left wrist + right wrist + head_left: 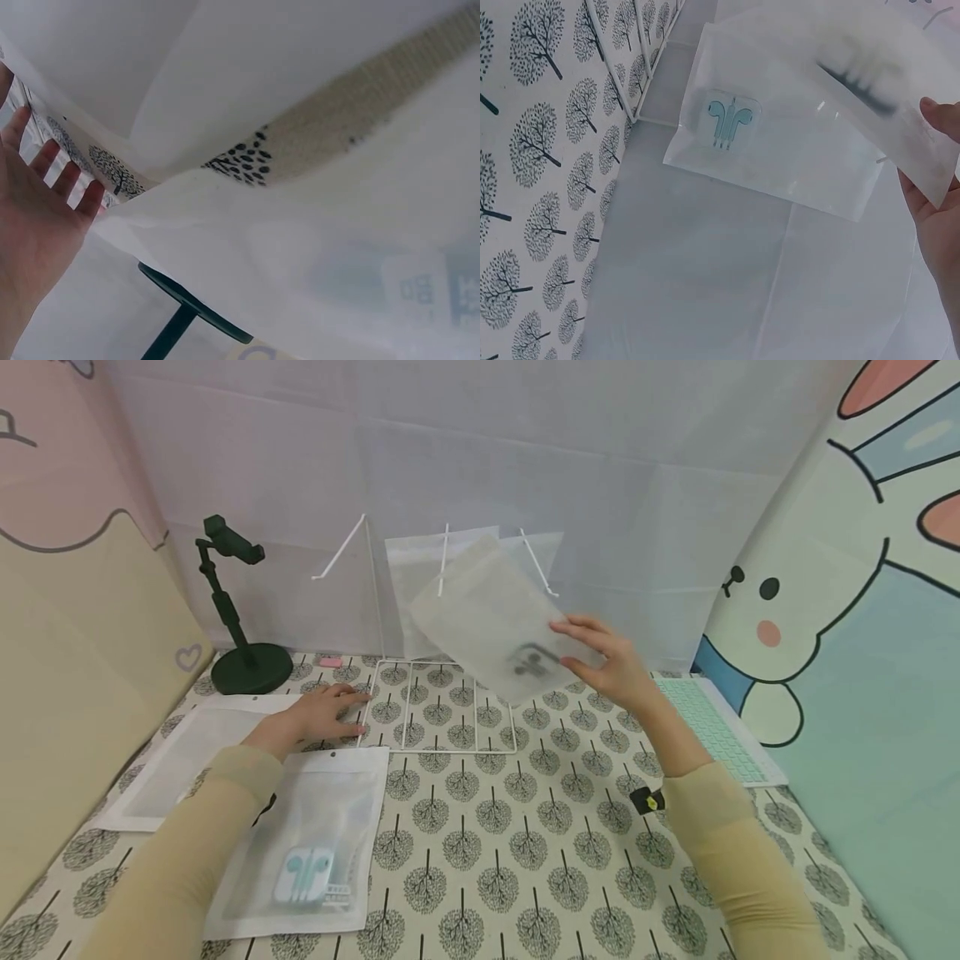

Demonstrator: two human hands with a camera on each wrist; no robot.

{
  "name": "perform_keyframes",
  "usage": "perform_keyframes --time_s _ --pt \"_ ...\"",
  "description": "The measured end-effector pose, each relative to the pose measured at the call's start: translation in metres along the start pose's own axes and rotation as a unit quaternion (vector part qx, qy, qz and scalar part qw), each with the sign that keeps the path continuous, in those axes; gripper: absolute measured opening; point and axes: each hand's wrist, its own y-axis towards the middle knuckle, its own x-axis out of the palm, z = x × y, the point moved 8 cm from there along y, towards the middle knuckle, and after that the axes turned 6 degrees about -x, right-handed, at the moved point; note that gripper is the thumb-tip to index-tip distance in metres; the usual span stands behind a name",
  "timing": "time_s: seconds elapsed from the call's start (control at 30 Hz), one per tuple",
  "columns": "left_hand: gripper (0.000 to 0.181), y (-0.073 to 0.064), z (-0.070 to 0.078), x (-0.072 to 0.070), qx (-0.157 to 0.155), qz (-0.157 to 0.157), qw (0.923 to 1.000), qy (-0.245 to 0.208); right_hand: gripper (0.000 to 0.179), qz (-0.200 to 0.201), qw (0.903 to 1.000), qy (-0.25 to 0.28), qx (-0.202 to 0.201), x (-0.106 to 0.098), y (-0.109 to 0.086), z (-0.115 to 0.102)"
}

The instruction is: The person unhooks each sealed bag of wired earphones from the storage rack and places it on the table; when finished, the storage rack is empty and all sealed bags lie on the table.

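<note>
My right hand (615, 668) pinches the lower right edge of a frosted zip bag (472, 618) with a dark, blurred item inside. The bag is tilted, its upper part at the middle hook (443, 560) of a white wire rack (438, 752). Behind it, another frosted bag (405, 602) hangs at the rack; the right wrist view shows boxed earphones (731, 124) in a bag there. My left hand (322, 714) lies low beside the rack's base, fingers extended with tips at its left wire. In the left wrist view those fingers (66, 180) are spread.
Two frosted bags lie at the left: one farther back (195, 752), and a nearer one (337, 802) holding boxed earphones (303, 875). A dark green stand (251, 668) stands back left beside a pink block (330, 662). A mint keyboard (712, 727) lies along the right side.
</note>
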Motion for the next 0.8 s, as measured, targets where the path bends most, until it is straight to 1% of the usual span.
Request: perform_keyframes --time_s 0.1,0.23,0.4,0.5,0.63,0.8 --pt "0.072 0.001 0.0 0.0 -0.001 -0.003 1.0 -0.004 0.054 -0.004 0.9994 -0.015 -0.03 -0.006 0.003 -0.006" --pt "0.072 0.002 0.0 0.001 -0.003 -0.008 0.9999 -0.006 0.06 -0.023 0.9982 -0.03 -0.046 -0.012 0.007 -0.009" --pt "0.073 0.002 0.001 0.0 -0.001 -0.006 1.0 -0.003 0.06 -0.04 0.9955 -0.041 -0.075 -0.021 0.013 -0.017" --pt "0.072 0.002 0.001 -0.001 0.0 -0.004 1.0 -0.002 0.06 -0.049 0.9935 -0.036 -0.096 -0.026 0.016 -0.022" --pt "0.073 0.001 0.002 -0.001 0.0 -0.005 1.0 -0.001 0.062 -0.065 0.9916 -0.015 -0.111 -0.031 0.019 -0.028" --pt "0.073 -0.001 0.003 -0.002 -0.001 -0.005 1.0 -0.008 0.068 -0.068 0.9884 0.002 -0.136 -0.036 0.023 -0.038"
